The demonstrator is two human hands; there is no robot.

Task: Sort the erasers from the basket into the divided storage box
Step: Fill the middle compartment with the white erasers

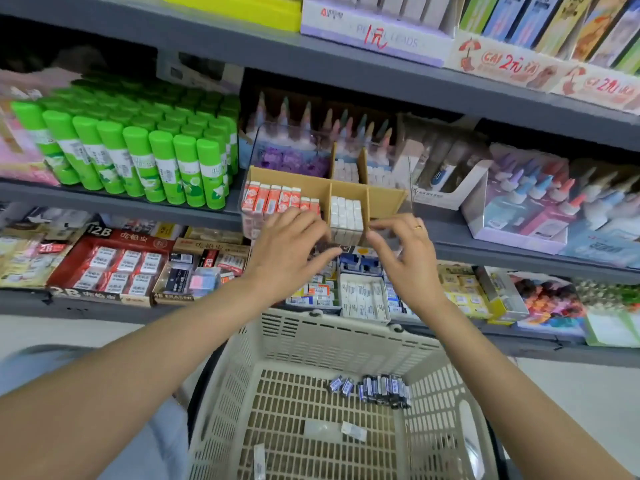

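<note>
The divided storage box, clear with brown cardboard dividers, stands on the middle shelf. Red-and-white erasers fill its front left compartment. A block of white erasers fills the front middle one, and the front right compartment holds nothing. My left hand grips the box's front wall, fingers curled over the rim and thumb underneath, left of the white block. My right hand pinches the front rim just right of that block. The beige basket sits below, with two small white erasers on its floor.
Loose batteries lie at the back of the basket. Green glue sticks stand left of the box, and glue bottles to its right. Eraser cartons fill the shelf below, and a grey shelf hangs overhead.
</note>
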